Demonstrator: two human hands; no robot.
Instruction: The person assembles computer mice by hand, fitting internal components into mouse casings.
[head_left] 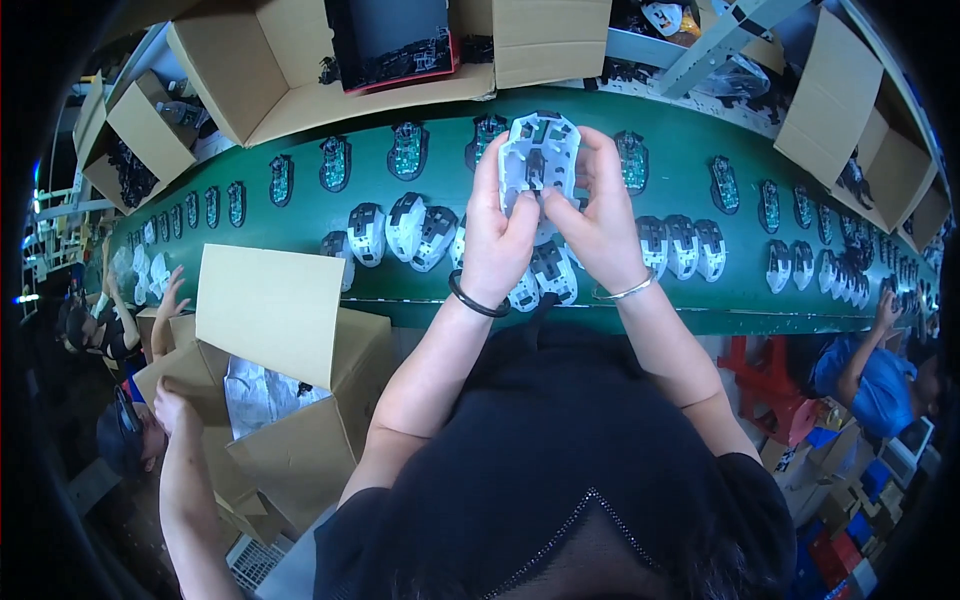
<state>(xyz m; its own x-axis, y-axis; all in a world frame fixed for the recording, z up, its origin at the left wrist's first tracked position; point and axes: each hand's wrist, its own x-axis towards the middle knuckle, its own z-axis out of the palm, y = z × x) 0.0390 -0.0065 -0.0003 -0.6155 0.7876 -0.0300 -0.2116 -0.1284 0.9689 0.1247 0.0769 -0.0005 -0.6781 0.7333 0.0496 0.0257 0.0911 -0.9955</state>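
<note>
In the head view, the person held up one white mouse shell above the green table. The left hand gripped its left side and the right hand gripped its right side. Both thumbs pressed close together at the near end, and the hollow inside faced the person.

More white shells sat in a row on the near part of the table. Dark mice with green boards lay in a row on the far part. A big brown box stood at the far side. An open box stood near, on the left.
</note>
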